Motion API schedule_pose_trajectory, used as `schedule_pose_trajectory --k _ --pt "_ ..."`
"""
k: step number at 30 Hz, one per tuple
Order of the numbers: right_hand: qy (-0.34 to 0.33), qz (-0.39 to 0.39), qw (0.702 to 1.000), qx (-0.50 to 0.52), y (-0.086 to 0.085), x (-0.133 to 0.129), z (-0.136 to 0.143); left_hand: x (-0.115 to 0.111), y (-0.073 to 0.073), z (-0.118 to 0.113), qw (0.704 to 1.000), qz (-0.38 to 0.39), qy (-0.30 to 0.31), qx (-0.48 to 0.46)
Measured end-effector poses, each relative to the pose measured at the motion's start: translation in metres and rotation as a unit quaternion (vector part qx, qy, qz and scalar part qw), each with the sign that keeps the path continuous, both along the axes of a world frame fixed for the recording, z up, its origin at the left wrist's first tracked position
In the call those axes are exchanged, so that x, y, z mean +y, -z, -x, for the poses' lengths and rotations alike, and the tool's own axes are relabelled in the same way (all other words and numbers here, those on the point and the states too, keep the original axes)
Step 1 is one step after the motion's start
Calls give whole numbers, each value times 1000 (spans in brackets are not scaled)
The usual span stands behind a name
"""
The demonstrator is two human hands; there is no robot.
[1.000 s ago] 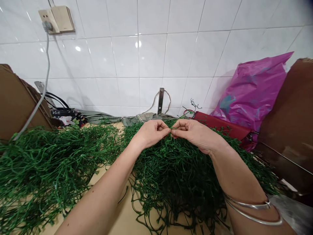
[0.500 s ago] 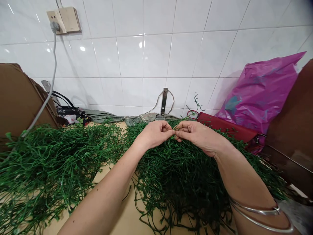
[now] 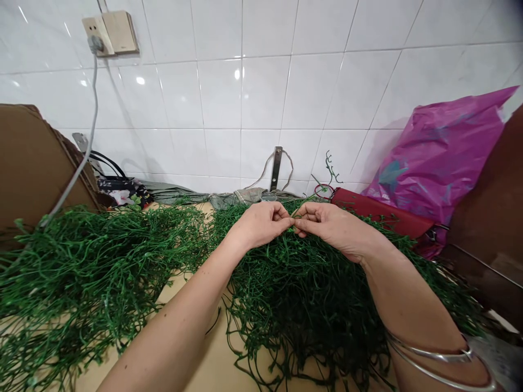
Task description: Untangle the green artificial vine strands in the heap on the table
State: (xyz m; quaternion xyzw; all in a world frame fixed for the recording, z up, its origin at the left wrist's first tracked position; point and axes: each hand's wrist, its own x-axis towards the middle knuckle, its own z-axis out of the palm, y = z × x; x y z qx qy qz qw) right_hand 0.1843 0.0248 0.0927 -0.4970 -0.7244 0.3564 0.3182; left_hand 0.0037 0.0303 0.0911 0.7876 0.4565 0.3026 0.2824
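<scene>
My left hand [image 3: 263, 222] and my right hand [image 3: 324, 222] meet fingertip to fingertip over a heap of green plastic stems [image 3: 310, 283]. Both are closed in a pinch on a thin green stem [image 3: 304, 202], which slants up and right from between the fingers. Its branched tip seems to be the sprig [image 3: 332, 167] standing out against the wall tiles. The exact spot where the fingers meet on the stem is too small to make out. A second heap of green stems [image 3: 98, 261] spreads out left of my left forearm.
A cardboard box [image 3: 32, 158] stands at the left, near a floral bag [image 3: 122, 193] and a hanging power cord [image 3: 93, 109]. On the right are a red bag [image 3: 384, 212], a pink plastic bag [image 3: 445, 152] and another brown box [image 3: 490, 218]. A metal bracket [image 3: 277, 169] is behind my hands.
The whole view has shifted slightly, with the surroundings a little farther right. Both hands keep the same pinch on the stem, with hardly any movement.
</scene>
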Motion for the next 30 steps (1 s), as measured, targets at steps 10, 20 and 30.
schedule_pose_trajectory --k 10,20,30 --pt "-13 -6 1000 -12 -1 -2 3 -1 -1 1 1000 -6 0 3" --pt "24 -110 993 -21 -12 -19 22 -12 -3 13 998 4 0 -64" --pt "-72 -19 994 -81 31 -95 53 -110 59 52 979 59 19 -195"
